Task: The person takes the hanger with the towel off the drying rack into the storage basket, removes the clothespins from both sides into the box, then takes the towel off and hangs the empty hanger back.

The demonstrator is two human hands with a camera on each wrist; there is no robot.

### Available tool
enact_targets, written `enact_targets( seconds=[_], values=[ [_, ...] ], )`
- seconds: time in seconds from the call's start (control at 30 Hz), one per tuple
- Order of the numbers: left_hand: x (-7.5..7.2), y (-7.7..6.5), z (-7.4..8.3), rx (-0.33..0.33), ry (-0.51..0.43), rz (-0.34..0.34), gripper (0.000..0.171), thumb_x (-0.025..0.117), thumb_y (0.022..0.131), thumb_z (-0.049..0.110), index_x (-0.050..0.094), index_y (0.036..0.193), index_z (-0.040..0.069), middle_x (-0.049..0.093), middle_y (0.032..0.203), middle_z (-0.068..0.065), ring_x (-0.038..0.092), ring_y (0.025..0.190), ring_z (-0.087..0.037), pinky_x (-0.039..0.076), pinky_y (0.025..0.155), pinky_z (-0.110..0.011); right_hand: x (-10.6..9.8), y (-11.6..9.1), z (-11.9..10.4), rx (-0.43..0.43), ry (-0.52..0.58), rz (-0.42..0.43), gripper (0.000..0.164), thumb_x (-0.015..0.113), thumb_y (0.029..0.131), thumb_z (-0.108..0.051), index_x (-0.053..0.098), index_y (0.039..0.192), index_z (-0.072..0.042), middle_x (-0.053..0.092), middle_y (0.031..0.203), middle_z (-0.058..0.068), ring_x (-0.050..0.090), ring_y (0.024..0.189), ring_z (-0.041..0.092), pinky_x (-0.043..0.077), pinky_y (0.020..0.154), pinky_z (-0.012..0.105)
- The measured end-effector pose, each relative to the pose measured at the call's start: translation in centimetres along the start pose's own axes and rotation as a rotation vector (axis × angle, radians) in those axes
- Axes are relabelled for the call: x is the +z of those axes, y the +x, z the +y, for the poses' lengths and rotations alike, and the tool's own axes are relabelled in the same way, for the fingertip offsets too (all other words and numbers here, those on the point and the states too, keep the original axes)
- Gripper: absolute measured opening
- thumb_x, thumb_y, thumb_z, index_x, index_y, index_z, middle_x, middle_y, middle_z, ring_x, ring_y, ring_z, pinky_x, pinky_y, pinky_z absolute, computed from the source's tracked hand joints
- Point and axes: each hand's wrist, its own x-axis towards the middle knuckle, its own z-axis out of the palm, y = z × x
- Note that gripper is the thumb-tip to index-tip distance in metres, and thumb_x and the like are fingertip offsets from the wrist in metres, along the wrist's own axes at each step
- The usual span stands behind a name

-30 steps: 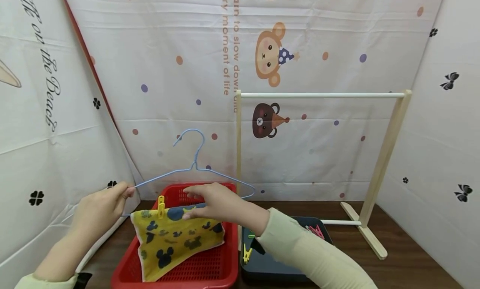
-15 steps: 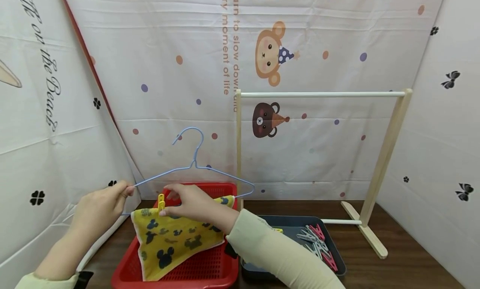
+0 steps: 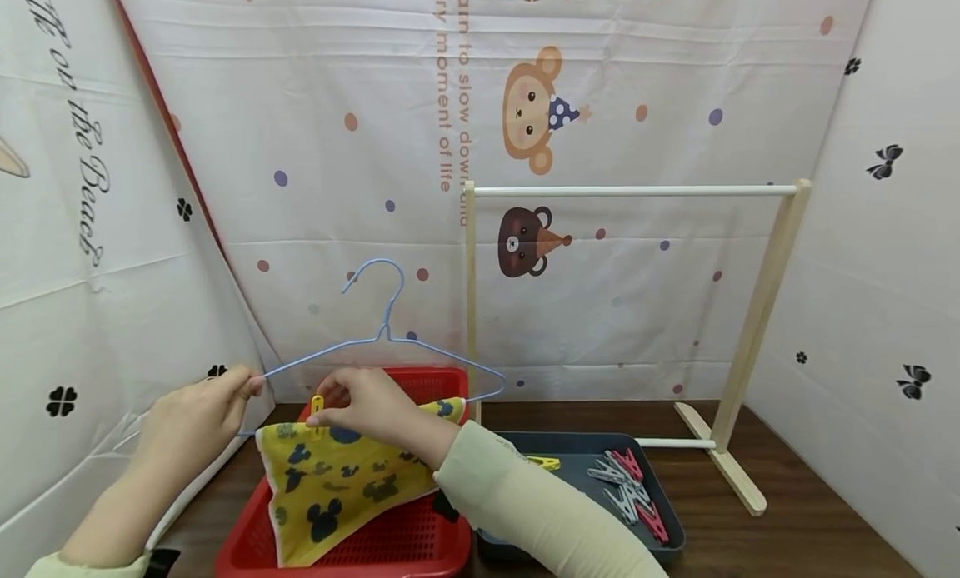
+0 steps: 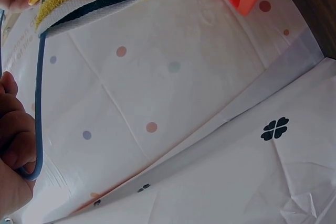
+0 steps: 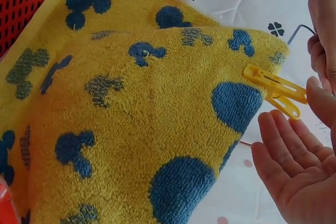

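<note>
My left hand (image 3: 197,416) grips the left end of a blue wire hanger (image 3: 442,351), held upright with its hook on top. Draped over the hanger's bottom bar is a yellow towel (image 3: 352,474) with dark mouse-head prints. A yellow clothespin (image 3: 317,405) clips the towel's upper edge near its left corner. My right hand (image 3: 371,407) is at that clothespin; in the right wrist view the thumb (image 5: 321,100) lies against one handle and the fingertips sit by the other. The left wrist view shows my curled left fingers (image 4: 17,129) around the hanger's end.
Beneath the towel stands a red plastic basket (image 3: 450,536). To its right, a dark tray (image 3: 573,453) holds grey and pink clothespins (image 3: 630,490) and a yellow one (image 3: 543,462). Behind it rises a wooden rack (image 3: 757,328) with a white top rod (image 3: 637,191).
My right hand has moved left along the towel's top edge to the yellow clothespin, its thumb and fingers closing around it. My left hand keeps holding the hanger in place.
</note>
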Motion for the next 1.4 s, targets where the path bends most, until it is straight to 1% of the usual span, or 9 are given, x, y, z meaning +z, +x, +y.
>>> enact_targets(
  seconds=[0.1,0.27,0.4,0.5,0.67,0.8,0.97,1.2,1.4],
  values=[
    [0.0,-0.1,-0.1,-0.004,-0.001,0.000,0.042,0.040,0.106,0.038,0.060,0.082,0.009,0.040,0.046,0.004,0.030,0.042,-0.009,0.026,0.039,-0.030,0.2,0.3,-0.1,0.017,0.027,0.012,0.033,0.078,0.085,-0.031,0.069,0.113,-0.015,0.071,0.100,-0.008,0.059,0.082,-0.006,0.048,0.075,0.009],
    [0.0,-0.1,-0.1,0.010,-0.002,0.018,0.048,0.036,0.106,0.042,0.060,0.082,0.008,0.040,0.047,0.004,0.029,0.042,-0.009,0.026,0.039,-0.030,0.5,0.4,-0.1,0.014,0.042,0.014,0.035,0.077,0.086,-0.029,0.069,0.116,-0.014,0.071,0.102,-0.006,0.059,0.083,-0.006,0.048,0.075,0.009],
    [0.0,-0.2,-0.2,0.019,0.003,0.034,0.053,0.031,0.106,0.046,0.060,0.081,0.009,0.039,0.046,0.004,0.028,0.042,-0.008,0.025,0.038,-0.029,0.9,0.3,-0.2,0.014,0.051,0.034,0.030,0.074,0.089,-0.027,0.069,0.115,-0.014,0.072,0.102,-0.006,0.060,0.082,-0.005,0.049,0.075,0.008],
    [0.1,-0.2,-0.3,0.029,0.002,0.054,0.056,0.028,0.106,0.047,0.059,0.080,0.008,0.039,0.046,0.004,0.029,0.041,-0.008,0.025,0.038,-0.030,1.0,0.2,-0.4,0.006,0.031,0.062,0.026,0.072,0.091,-0.025,0.069,0.114,-0.014,0.071,0.100,-0.006,0.058,0.081,-0.005,0.048,0.074,0.008],
    [0.2,-0.1,-0.3,0.039,0.002,0.068,0.059,0.026,0.106,0.049,0.059,0.080,0.008,0.040,0.046,0.003,0.029,0.040,-0.009,0.025,0.037,-0.031,1.2,0.2,-0.7,0.013,-0.008,0.092,0.017,0.071,0.091,-0.025,0.069,0.106,-0.016,0.069,0.094,-0.008,0.054,0.076,-0.003,0.046,0.071,0.009],
    [0.2,-0.2,-0.3,0.028,0.001,0.054,0.056,0.028,0.106,0.047,0.059,0.080,0.009,0.043,0.046,0.001,0.032,0.040,-0.012,0.027,0.036,-0.032,1.3,0.2,-0.9,0.025,-0.004,0.096,0.011,0.070,0.091,-0.024,0.068,0.099,-0.016,0.067,0.089,-0.009,0.052,0.071,-0.003,0.045,0.066,0.010],
    [0.2,-0.3,-0.2,0.024,0.002,0.047,0.055,0.029,0.106,0.048,0.059,0.079,0.010,0.045,0.048,0.001,0.035,0.040,-0.012,0.029,0.037,-0.033,1.3,0.0,-1.0,0.017,0.007,0.107,0.008,0.071,0.091,-0.022,0.069,0.094,-0.015,0.066,0.086,-0.009,0.051,0.068,-0.002,0.045,0.063,0.010],
    [0.4,-0.3,-0.2,0.023,0.020,0.058,0.062,0.021,0.103,0.054,0.060,0.081,0.012,0.039,0.046,0.004,0.027,0.042,-0.007,0.024,0.038,-0.027,1.0,-0.3,-1.2,-0.013,0.042,0.125,0.007,0.069,0.092,-0.019,0.069,0.089,-0.013,0.066,0.081,-0.007,0.050,0.065,-0.002,0.045,0.060,0.010],
    [0.5,-0.3,-0.2,0.030,0.030,0.075,0.066,0.016,0.101,0.058,0.060,0.080,0.012,0.037,0.045,0.005,0.024,0.042,-0.006,0.022,0.038,-0.026,0.9,-0.4,-1.4,-0.016,0.046,0.134,0.007,0.068,0.092,-0.017,0.069,0.088,-0.012,0.067,0.081,-0.005,0.050,0.064,-0.002,0.044,0.060,0.010]
  ],
)
